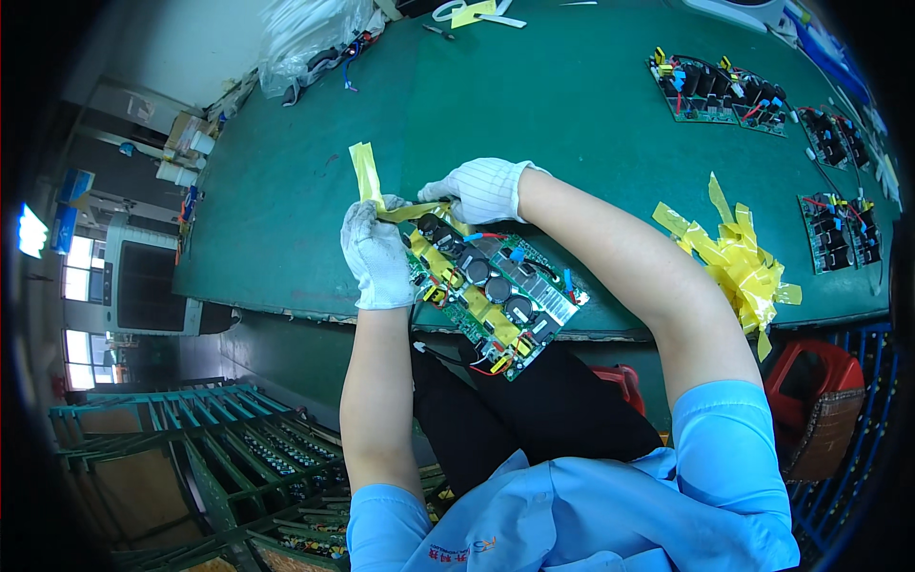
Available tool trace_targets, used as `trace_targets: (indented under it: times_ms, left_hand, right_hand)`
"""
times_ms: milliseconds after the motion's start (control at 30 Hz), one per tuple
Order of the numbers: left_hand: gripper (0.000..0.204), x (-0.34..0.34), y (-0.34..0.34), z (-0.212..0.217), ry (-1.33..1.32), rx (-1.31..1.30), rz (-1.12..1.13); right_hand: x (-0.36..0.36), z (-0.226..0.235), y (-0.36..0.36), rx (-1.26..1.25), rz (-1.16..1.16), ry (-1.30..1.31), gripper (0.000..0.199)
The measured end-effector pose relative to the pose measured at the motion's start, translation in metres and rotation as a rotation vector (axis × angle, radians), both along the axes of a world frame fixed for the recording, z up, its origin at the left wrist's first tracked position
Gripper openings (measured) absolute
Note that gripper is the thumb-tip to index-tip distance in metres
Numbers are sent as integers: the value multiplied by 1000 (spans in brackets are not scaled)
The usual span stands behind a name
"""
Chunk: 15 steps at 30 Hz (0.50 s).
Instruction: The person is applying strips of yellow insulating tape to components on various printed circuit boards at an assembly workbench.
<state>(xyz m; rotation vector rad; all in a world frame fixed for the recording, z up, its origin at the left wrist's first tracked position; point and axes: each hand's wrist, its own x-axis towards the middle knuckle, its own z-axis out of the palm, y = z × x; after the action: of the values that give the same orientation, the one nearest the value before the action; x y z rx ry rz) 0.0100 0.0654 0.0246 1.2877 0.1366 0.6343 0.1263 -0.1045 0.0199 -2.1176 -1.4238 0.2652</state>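
While both gloved hands' fingers pinch yellow tape (381,205), the circuit board (496,291) runs diagonally toward lower right.

Green-topped workbench (534,124) fills the upper half of the view. At 12 o'clock near its far edge: small yellow tape scrap (473,13) with white strips. At 11 o'clock: clear plastic bag of wired parts (310,38). At 1 o'clock: populated circuit board (720,92). At 2 to 3 o'clock: two more boards (839,138), (841,232) by the right edge. At 3 o'clock, near the front edge: crumpled heap of yellow tape (736,259).
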Motion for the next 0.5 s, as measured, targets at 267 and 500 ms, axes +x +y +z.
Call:
trace_targets:
  times_ms: [267,500]
  left_hand:
    - [13,0,2,0,-48,-228,21]
    - [19,1,4,6,-20,-240,107]
  right_hand:
    - [-8,12,-5,-96,13,-232,44]
    - [-7,8,-5,-169,-16,-280,39]
